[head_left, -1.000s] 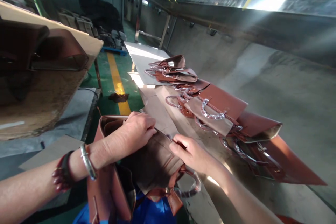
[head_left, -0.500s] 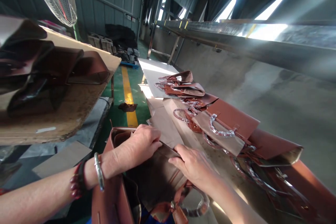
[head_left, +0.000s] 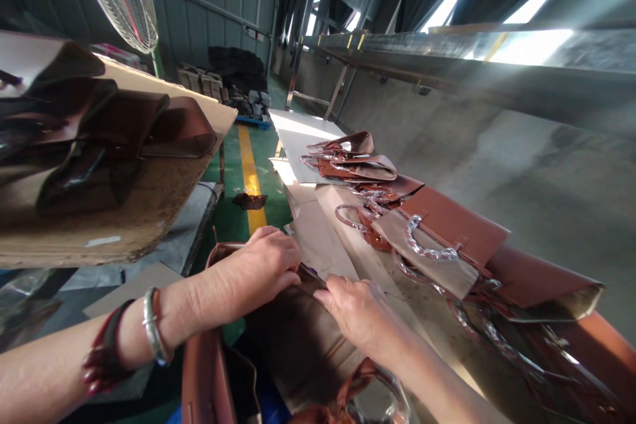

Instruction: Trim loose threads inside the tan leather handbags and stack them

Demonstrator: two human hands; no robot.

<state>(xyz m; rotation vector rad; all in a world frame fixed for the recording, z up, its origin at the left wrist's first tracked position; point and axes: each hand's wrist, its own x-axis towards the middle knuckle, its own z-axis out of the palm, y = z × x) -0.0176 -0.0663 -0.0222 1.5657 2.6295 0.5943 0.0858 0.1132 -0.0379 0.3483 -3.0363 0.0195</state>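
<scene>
A reddish-brown leather handbag [head_left: 206,377] lies open below me, its dark lining [head_left: 293,338] turned toward me. My left hand [head_left: 271,258] closes on the bag's edge at the far side, thumb pressed in against the fingers. Just to its right, my right hand [head_left: 355,311] pinches the same edge between thumb and fingers. A short stretch of the edge shows between the two hands. One plastic-wrapped handle [head_left: 382,391] hangs under my right wrist. What lies beneath my left fingers is hidden.
Several brown handbags [head_left: 457,218] with wrapped handles lie along the bench at right. Darker bags [head_left: 179,126] rest on a cardboard-topped table [head_left: 144,225] at left. A fan [head_left: 124,0] stands behind it. On the floor, a brown scrap [head_left: 250,201] lies across the yellow line [head_left: 248,159].
My left hand has shifted slightly left and toward the bag's edge, its forearm lower in view. The right hand keeps its pinch. The whole view has swung slightly, moving the surroundings right.
</scene>
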